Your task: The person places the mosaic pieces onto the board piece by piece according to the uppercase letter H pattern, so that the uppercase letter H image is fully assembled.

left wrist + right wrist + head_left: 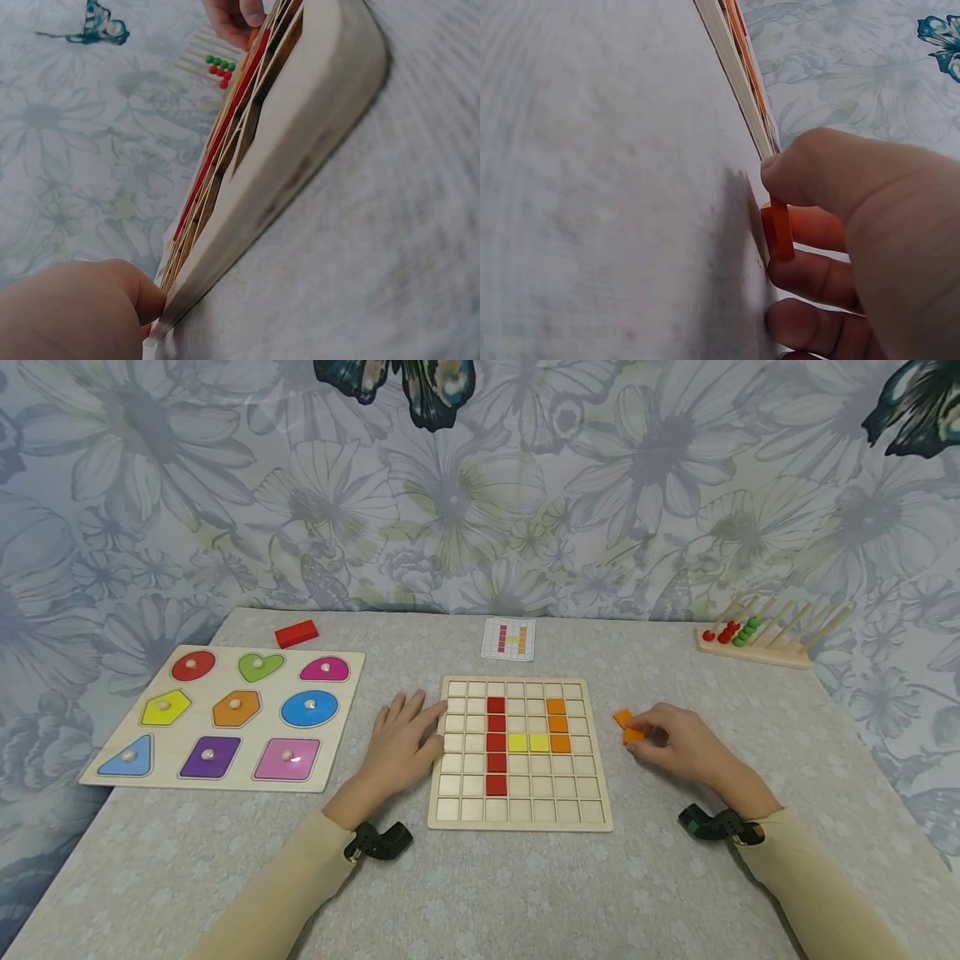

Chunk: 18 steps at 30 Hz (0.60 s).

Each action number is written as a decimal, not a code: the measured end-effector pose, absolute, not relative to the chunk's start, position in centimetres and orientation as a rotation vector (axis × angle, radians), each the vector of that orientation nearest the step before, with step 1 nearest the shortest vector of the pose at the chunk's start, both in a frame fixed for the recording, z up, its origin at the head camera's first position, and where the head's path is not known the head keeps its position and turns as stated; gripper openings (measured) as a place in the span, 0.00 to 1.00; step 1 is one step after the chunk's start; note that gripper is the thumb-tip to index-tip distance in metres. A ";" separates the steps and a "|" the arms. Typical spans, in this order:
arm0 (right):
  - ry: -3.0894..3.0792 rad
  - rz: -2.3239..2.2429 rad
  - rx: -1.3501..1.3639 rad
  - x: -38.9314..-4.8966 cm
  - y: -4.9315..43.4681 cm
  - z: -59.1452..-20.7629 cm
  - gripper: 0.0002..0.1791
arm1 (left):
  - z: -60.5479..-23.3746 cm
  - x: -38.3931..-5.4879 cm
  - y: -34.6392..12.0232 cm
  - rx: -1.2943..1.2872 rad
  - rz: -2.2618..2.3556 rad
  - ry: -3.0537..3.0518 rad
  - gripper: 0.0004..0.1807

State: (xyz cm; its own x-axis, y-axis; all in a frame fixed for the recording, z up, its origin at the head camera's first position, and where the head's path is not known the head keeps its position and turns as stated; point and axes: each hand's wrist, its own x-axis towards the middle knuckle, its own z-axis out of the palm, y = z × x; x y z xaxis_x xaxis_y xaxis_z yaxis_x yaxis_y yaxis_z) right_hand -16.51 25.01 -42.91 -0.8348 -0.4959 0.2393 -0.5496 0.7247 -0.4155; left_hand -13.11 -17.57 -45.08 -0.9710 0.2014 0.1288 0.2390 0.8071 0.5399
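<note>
A square wooden grid board (521, 827) lies mid-table. It holds a column of several red tiles (497, 742), two yellow tiles (528, 742) in a row and three orange tiles (557, 724) in a column. My left hand (402, 745) rests at the board's left edge, thumb and index fingertip touching its rim, fingers extended. To the right of the board, my right hand (675, 739) pinches an orange tile (781, 231) between thumb and fingers, close over the tabletop. Another orange tile (622, 717) lies just beyond those fingertips.
A pattern card (507, 638) lies behind the board. At left is a peg puzzle (225, 660) with coloured knobbed shapes, a red block (296, 633) behind it. A wooden bead stand (757, 652) with red and green beads stands at the back right.
</note>
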 end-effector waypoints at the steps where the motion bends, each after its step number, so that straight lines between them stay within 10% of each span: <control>1: -2.817 0.731 0.854 -16.5 25.0 -42.9 0.12 | -45.1 -13.1 -17.6 -0.357 -0.887 -2.924 0.31; 18: -2.820 0.730 0.856 -16.4 24.9 -42.9 0.12 | -44.9 -13.1 -17.5 -0.361 -0.892 -2.928 0.31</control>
State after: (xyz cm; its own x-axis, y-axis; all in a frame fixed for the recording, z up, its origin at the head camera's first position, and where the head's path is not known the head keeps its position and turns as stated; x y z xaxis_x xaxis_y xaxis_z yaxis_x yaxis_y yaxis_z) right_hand -16.40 24.94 -42.93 -0.8360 -0.4968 0.2330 -0.5474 0.7263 -0.4158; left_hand -13.06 -17.53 -44.90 -0.9708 0.2052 0.1245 0.2398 0.8050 0.5426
